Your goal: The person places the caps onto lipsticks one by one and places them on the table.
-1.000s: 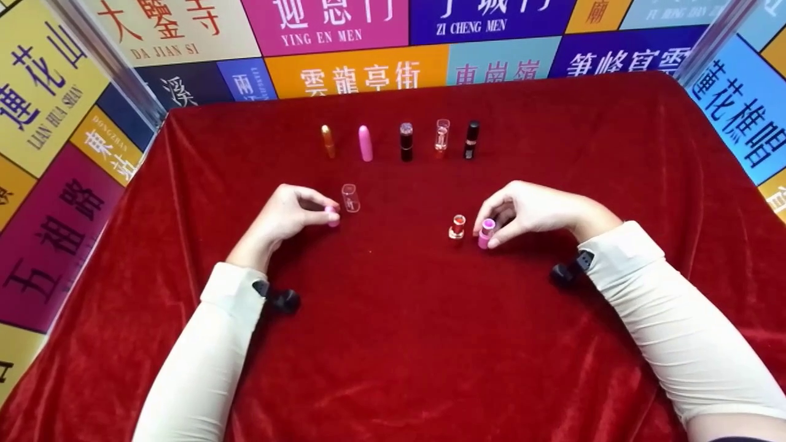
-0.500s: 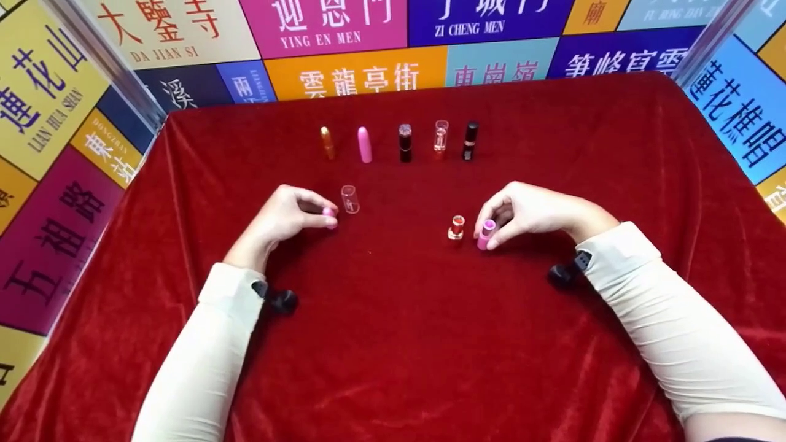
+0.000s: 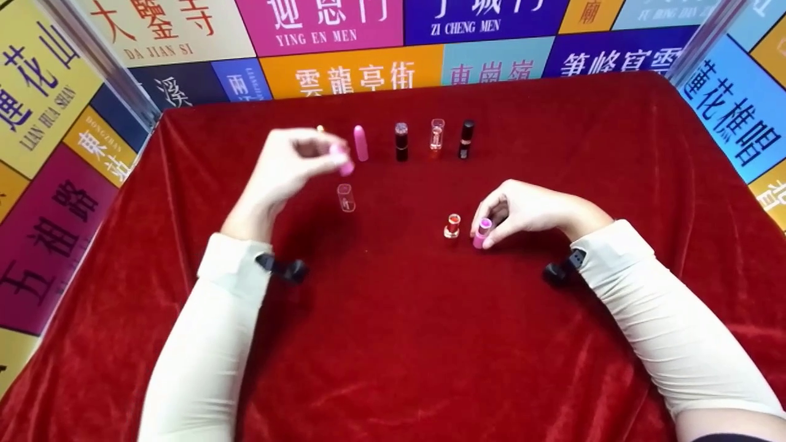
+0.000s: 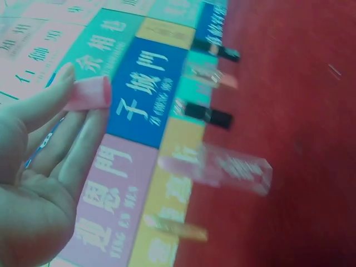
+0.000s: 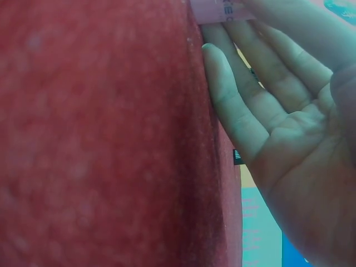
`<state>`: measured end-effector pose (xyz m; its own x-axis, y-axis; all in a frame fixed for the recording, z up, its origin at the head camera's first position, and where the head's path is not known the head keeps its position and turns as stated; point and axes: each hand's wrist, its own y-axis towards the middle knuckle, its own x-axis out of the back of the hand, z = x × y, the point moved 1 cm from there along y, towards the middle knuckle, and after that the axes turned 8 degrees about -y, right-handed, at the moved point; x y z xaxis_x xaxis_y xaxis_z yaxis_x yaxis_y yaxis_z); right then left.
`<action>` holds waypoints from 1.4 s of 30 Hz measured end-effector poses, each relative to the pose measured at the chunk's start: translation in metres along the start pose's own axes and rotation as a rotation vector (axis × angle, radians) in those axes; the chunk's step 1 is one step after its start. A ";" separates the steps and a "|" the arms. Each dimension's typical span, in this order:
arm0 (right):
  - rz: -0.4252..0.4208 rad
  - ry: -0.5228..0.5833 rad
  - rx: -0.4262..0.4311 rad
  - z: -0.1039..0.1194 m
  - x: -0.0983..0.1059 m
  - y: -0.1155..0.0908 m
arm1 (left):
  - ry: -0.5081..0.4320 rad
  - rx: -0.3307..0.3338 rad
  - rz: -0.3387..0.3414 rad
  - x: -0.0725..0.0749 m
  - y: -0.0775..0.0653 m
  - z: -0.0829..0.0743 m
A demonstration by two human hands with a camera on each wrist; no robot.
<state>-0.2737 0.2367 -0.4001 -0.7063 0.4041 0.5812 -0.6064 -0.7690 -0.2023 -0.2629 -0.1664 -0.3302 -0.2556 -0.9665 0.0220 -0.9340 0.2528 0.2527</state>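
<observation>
Raised off the cloth, my left hand (image 3: 285,162) pinches a pink lipstick cap (image 3: 344,161) between thumb and fingers. The same cap (image 4: 92,93) shows its rim in the left wrist view. My right hand (image 3: 531,209) holds an uncapped pink lipstick (image 3: 482,233) upright on the cloth; only its lower part (image 5: 219,10) shows in the right wrist view. Just left of that lipstick stands an uncapped red lipstick (image 3: 452,226). A clear cap (image 3: 346,198) stands below my left hand, apart from it.
Along the back stand a pink lipstick (image 3: 361,143), a black one with a glittery top (image 3: 401,142), a clear-capped one (image 3: 436,139) and a black one (image 3: 466,140). A gold lipstick (image 4: 177,227) is mostly behind my left hand. Red velvet (image 3: 405,319) covers the table.
My left hand has lifted the pink cap from beside the clear cap, moving up and toward the back row. My right hand stays on the pink lipstick.
</observation>
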 end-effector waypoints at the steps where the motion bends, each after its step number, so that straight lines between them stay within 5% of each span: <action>1: -0.002 0.003 0.000 0.000 0.000 0.000 | -0.046 -0.021 -0.008 -0.004 0.005 -0.003; 4: 0.002 0.018 0.006 -0.001 0.000 -0.001 | -0.144 -0.055 -0.055 -0.015 0.016 -0.008; 11: 0.010 0.044 0.019 -0.001 -0.001 0.001 | -0.210 -0.085 -0.141 -0.027 0.032 -0.002; 25: -0.013 0.027 0.028 -0.004 0.007 -0.002 | -0.236 -0.121 -0.132 -0.029 0.027 -0.009; 33: -0.180 0.016 -0.057 0.003 0.038 -0.018 | -0.229 -0.123 -0.101 -0.041 0.027 -0.016; 39: -0.452 -0.157 -0.146 0.039 0.054 0.000 | -0.203 -0.147 -0.118 -0.041 0.026 -0.018; 42: -0.590 -0.145 -0.168 0.055 0.054 0.014 | -0.182 -0.164 -0.146 -0.041 0.026 -0.016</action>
<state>-0.3005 0.2205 -0.3284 -0.1856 0.6559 0.7317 -0.9364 -0.3438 0.0706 -0.2728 -0.1212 -0.3095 -0.1761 -0.9645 -0.1966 -0.9152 0.0868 0.3936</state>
